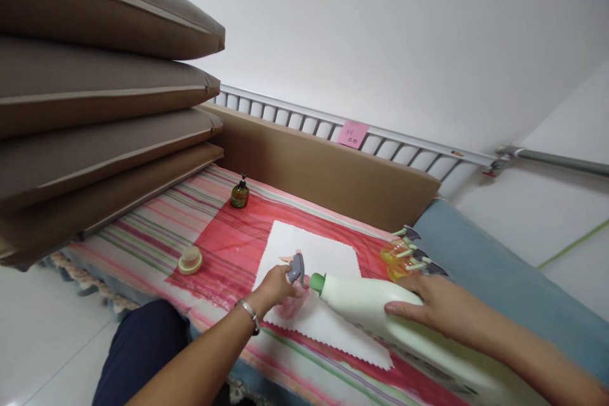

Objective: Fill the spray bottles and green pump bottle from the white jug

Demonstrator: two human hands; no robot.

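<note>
My left hand [273, 288] is closed around a small pink spray bottle [292, 301] with a grey trigger head, standing on a white cloth [314, 254]. My right hand [428, 304] grips a big white jug [375, 311] with a green cap, tipped on its side so the cap points at the spray bottle's head. A silver bracelet sits on my left wrist. The cloth lies on a red sheet over a striped table cover [157, 228].
A small green pump bottle [240, 194] stands at the back of the red sheet. A round cream lid [190, 260] lies to the left. Two orange spray bottles [404, 254] lie at the right. Stacked brown cushions [95, 108] loom on the left; a brown board [323, 171] backs the table.
</note>
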